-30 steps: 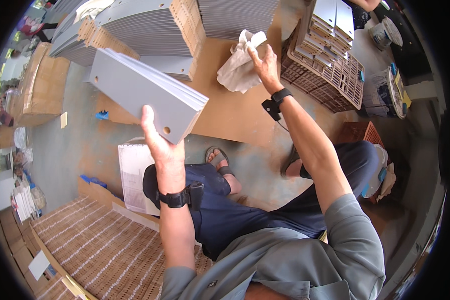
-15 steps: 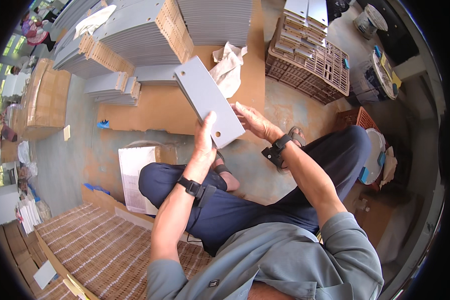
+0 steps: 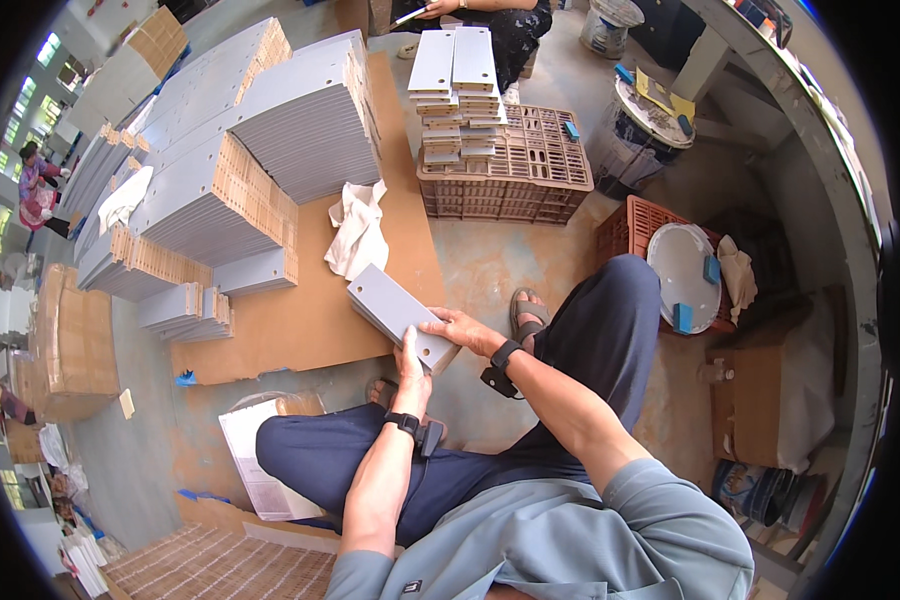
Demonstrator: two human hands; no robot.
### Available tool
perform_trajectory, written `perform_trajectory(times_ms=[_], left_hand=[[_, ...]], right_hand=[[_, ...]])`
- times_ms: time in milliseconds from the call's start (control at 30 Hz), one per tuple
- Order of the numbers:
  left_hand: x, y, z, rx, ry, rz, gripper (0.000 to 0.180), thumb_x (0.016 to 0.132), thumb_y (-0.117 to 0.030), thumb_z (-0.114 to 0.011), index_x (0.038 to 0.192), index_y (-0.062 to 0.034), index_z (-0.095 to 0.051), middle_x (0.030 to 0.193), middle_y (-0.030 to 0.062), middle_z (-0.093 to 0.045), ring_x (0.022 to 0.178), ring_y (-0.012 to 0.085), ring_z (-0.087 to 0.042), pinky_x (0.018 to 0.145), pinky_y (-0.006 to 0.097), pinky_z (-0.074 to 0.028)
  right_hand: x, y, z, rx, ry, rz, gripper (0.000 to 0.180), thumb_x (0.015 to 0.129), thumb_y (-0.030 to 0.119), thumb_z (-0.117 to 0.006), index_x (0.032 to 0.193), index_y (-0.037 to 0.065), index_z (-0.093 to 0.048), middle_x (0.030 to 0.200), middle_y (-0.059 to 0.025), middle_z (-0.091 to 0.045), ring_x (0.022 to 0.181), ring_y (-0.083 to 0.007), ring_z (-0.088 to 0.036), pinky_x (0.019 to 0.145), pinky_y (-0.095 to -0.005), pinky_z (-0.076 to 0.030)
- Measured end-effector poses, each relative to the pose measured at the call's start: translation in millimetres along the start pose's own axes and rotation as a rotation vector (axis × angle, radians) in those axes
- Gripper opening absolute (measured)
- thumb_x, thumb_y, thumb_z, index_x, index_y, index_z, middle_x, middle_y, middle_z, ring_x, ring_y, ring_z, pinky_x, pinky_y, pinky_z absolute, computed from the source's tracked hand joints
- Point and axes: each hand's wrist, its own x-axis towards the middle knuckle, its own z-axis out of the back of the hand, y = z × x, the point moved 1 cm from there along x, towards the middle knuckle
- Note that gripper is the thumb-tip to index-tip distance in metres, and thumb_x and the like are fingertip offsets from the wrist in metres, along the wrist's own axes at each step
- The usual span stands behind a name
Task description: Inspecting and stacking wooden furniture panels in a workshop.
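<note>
I hold a flat grey board with a round hole near each end in front of me, slanting from upper left to lower right. My left hand grips its near end from below, the thumb lying on the top face. My right hand closes on the right edge of the same end, its fingertips over the top. I cannot tell whether a second board lies underneath. Just beyond the board's far end a crumpled white cloth rests on a brown cardboard sheet.
Tall stacks of similar grey boards stand at far left. Further boards are piled on a brown plastic crate, with another person's hand behind. At right are a red crate with a white lid and a paint-stained bucket.
The view has swung to the right. My right hand has gone from open fingers beside the board to gripping its near end. The board is held lower and more slanted.
</note>
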Motion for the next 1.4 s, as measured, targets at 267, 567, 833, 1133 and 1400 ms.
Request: perform_trajectory(times_ms=[267, 567, 833, 1133, 1400], left_hand=[[-7.9, 4.7, -10.9, 0.469, -0.291, -0.127, 0.077, 0.086, -0.046, -0.071, 0.139, 0.0037, -0.045, 0.129, 0.0232, -0.057, 0.111, 0.0296, -0.061, 0.089, 0.041, -0.052], [-18.0, 0.5, -29.1, 1.081, -0.428, -0.396, 0.083, 0.090, -0.038, -0.065, 0.146, 0.0097, -0.027, 0.146, 0.0310, -0.029, 0.133, 0.0447, -0.038, 0.110, 0.046, -0.036], [-30.2, -9.6, -50.2, 1.344, -0.480, -0.369, 0.065, 0.088, -0.045, -0.065, 0.138, -0.0060, -0.049, 0.144, 0.0189, -0.040, 0.130, 0.0393, -0.042, 0.103, 0.054, -0.039], [-29.7, -30.1, -84.0, 1.178, -0.385, -0.531, 0.087, 0.080, -0.058, -0.070, 0.133, 0.0067, -0.049, 0.127, 0.0266, -0.055, 0.120, 0.0395, -0.052, 0.102, 0.050, -0.041], [12.3, -7.5, -104.9, 0.645, -0.143, -0.430, 0.078, 0.080, -0.034, -0.078, 0.139, 0.0017, -0.041, 0.116, 0.0246, -0.060, 0.109, 0.0348, -0.059, 0.094, 0.045, -0.048]], right_hand=[[18.3, -32.4, 4.0, -0.197, -0.161, 0.154, 0.051, 0.093, 0.029, -0.065, 0.135, 0.001, -0.056, 0.111, -0.0134, -0.070, 0.097, -0.0195, -0.066, 0.087, -0.0335, -0.053], [12.4, -22.2, -4.9, -0.488, -0.367, 0.242, 0.037, 0.086, 0.022, -0.066, 0.114, -0.002, -0.068, 0.101, -0.0247, -0.070, 0.092, -0.0331, -0.069, 0.083, -0.0386, -0.053], [2.8, -28.5, 5.6, -0.277, -0.438, 0.167, 0.028, 0.087, 0.020, -0.068, 0.101, -0.004, -0.067, 0.089, -0.0160, -0.071, 0.080, -0.0244, -0.067, 0.075, -0.0365, -0.052], [1.4, -46.9, 12.4, 0.005, -0.316, 0.308, 0.020, 0.095, 0.012, -0.058, 0.112, 0.001, -0.057, 0.101, -0.0058, -0.062, 0.096, -0.0151, -0.057, 0.085, -0.0296, -0.047], [-64.5, 31.0, 30.9, 0.260, -0.161, 0.121, 0.037, 0.095, 0.024, -0.064, 0.126, 0.008, -0.051, 0.118, -0.0054, -0.060, 0.108, -0.0151, -0.057, 0.086, -0.0318, -0.050]])
